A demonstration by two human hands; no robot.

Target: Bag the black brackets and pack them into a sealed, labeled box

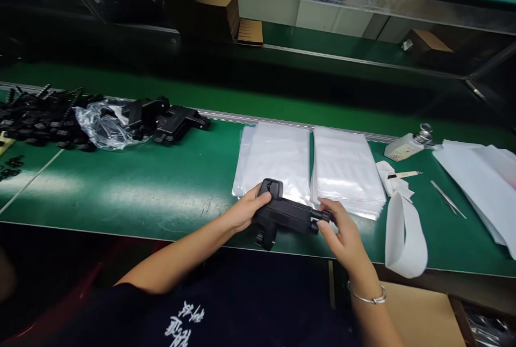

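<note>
Evidently, a green workbench extends below the left hand and right hand; translucent plastic stacks lie just beyond. Between the hands: a black device, left gripping its thicker end, right pinching its narrow tip (silver bracelet behind).

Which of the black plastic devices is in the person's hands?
The elongated black plastic device between the left hand and right hand; the others lie untouched, further left on the green bench.

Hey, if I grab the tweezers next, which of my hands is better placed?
Probably your right hand: it's nearer the tweezers, with fingertips at one end of the black device, while your left hand grips the other end.
</note>
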